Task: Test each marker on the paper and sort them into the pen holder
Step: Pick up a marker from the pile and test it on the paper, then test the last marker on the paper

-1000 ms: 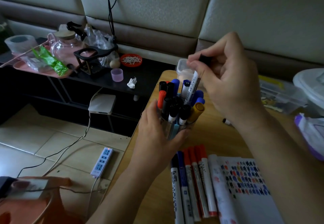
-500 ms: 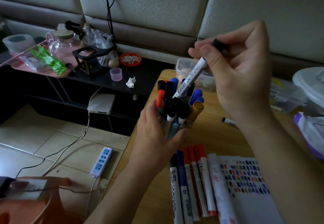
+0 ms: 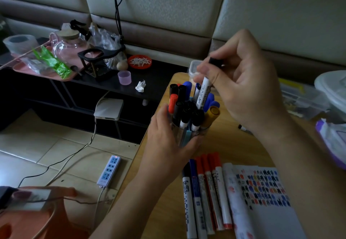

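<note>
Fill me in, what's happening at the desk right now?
A person is sorting markers. The left hand grips the clear pen holder, already crowded with capped markers. The right hand pinches a white black-capped marker by its top, its lower end down among the others in the holder. A row of markers lies on the wooden table beside the paper, which is covered in coloured test marks.
</note>
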